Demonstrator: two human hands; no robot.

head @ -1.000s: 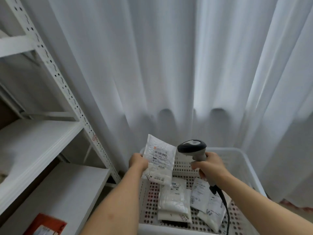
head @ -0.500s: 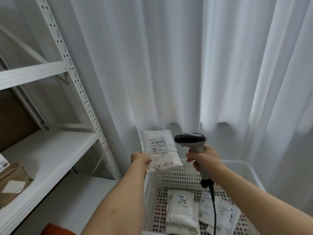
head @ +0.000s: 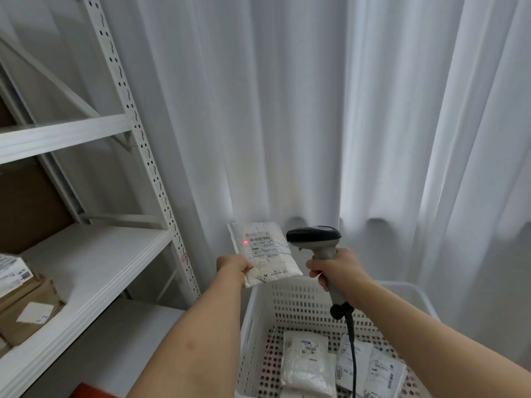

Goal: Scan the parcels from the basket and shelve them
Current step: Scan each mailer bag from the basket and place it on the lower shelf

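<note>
My left hand (head: 234, 267) pinches the lower left corner of a white parcel (head: 264, 252), holding it up above the basket's left rim. A red dot of scanner light sits on its label, left of the barcode. My right hand (head: 334, 272) grips the handle of a grey and black barcode scanner (head: 314, 239), whose head points left at the parcel, a short gap away. Its black cable hangs down into the white perforated basket (head: 287, 305). Several white parcels (head: 304, 360) lie on the basket floor.
A white metal shelf unit (head: 94, 254) stands at the left, with brown cardboard boxes (head: 26, 308) on its near end. A lower shelf board (head: 120, 334) has something red at its front edge. White curtains (head: 316, 110) hang behind the basket.
Both hands rose out of the basket, the parcel lifted and turned label-up to the scanner. A red scan dot now shows on the label. My view swung a little left.
</note>
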